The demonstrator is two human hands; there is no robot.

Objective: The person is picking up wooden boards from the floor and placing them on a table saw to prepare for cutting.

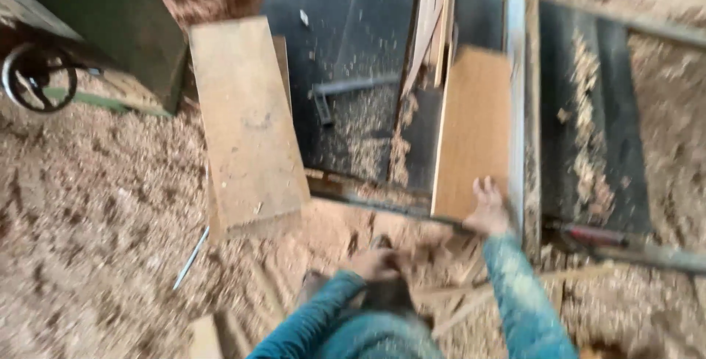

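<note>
My right hand [488,208] rests on the near end of a light wooden board [474,127] that lies flat on the dark saw table [353,28], pressed against a long metal fence [519,94]. My left hand [379,262] is low near my body, its fingers curled; blur hides whether it holds anything. Both sleeves are teal. Thin wooden strips [434,21] lie on the table beyond the board.
A wide plank [246,120] leans against the table's left side. A green machine with a hand wheel [37,76] stands at far left. Sawdust and shavings cover the floor [95,212]. A thin metal rod [191,257] lies in the sawdust.
</note>
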